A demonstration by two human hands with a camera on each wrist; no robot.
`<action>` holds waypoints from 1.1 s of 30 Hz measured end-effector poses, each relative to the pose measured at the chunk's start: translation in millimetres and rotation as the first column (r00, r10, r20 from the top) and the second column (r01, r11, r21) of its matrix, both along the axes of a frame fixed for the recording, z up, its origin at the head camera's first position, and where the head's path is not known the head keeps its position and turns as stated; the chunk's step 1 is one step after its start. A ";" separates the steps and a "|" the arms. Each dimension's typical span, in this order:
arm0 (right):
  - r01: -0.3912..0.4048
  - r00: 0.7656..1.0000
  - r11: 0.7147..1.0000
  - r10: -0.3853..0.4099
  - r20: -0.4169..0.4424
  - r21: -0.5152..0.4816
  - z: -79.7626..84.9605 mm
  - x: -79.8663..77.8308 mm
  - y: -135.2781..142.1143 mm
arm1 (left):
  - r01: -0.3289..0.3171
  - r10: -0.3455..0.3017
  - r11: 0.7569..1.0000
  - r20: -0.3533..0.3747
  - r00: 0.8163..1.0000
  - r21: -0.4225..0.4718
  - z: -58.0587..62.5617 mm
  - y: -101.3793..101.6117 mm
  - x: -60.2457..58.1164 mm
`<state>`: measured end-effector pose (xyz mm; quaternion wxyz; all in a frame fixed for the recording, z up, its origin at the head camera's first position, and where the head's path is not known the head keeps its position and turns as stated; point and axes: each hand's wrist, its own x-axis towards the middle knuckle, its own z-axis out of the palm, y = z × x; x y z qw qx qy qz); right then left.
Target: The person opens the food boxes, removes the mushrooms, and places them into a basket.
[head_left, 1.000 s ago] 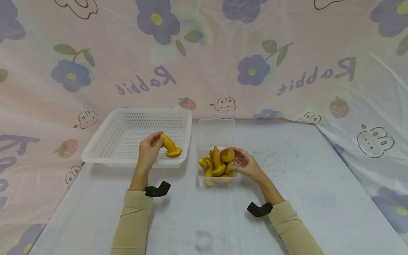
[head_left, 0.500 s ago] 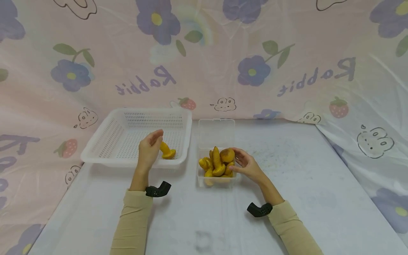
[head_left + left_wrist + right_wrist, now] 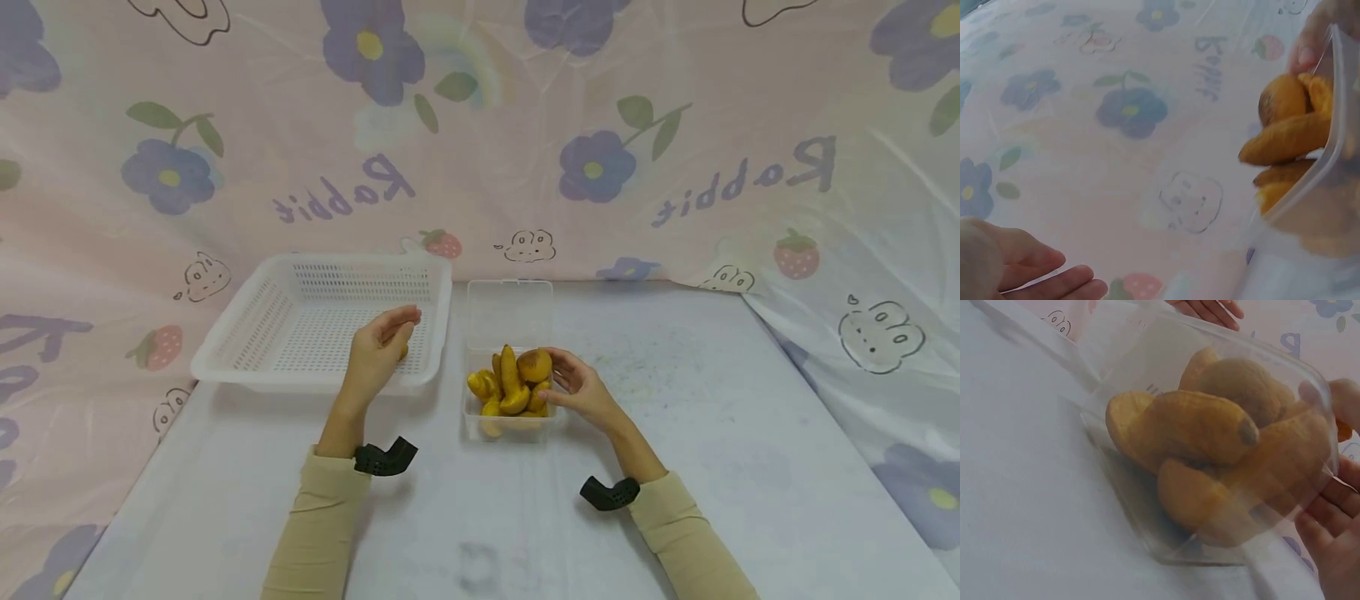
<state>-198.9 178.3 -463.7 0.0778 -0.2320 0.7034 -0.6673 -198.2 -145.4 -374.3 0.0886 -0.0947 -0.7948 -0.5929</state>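
Note:
My left hand is over the right end of a white perforated basket, its fingers extended and holding nothing. Behind its fingertips, a small part of a yellow mushroom-shaped piece shows in the basket; the rest is hidden. My right hand holds the right side of a clear plastic box, thumb and fingers at its wall. Several yellow mushroom-shaped pieces fill the box, one long piece pointing up. A round brownish piece lies near my right fingertips. In the left wrist view, the left fingers are loose.
The box's transparent lid stands raised behind it. Basket and box sit side by side on a white-covered table. A patterned curtain hangs behind and along the sides. Dark wrist cameras are worn on both wrists.
The left hand has let go of the yellow mushroom-shaped piece, which dropped into the basket, and has moved right. The right hand has stayed at the box.

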 end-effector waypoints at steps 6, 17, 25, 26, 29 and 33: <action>0.006 1.000 1.000 -0.006 -0.002 0.002 0.3 -0.8 0.2 | 0.118 -0.119 0.992 -0.012 0.993 -0.042 -6.3 25.8 2.4; 0.002 1.000 1.000 -0.002 -0.011 0.022 -2.8 2.7 1.8 | 0.291 -0.297 0.927 0.008 0.955 -0.235 -26.0 77.4 6.3; -0.003 1.000 1.000 0.003 -0.002 0.014 -2.4 1.8 0.0 | 0.281 -0.286 0.917 0.023 0.958 -0.283 -29.7 93.7 5.4; -0.003 1.000 1.000 0.003 -0.003 0.013 -2.3 1.6 0.1 | 0.281 -0.286 0.916 0.025 0.958 -0.285 -29.4 94.2 5.7; -0.008 1.000 1.000 0.008 -0.006 0.013 -2.3 1.1 0.6 | 0.269 -0.276 0.919 0.015 0.961 -0.288 -28.7 94.8 6.7; -0.010 1.000 1.000 0.011 -0.008 0.023 -1.7 0.5 1.2 | 0.263 -0.271 0.935 0.000 0.963 -0.237 -26.2 94.1 7.4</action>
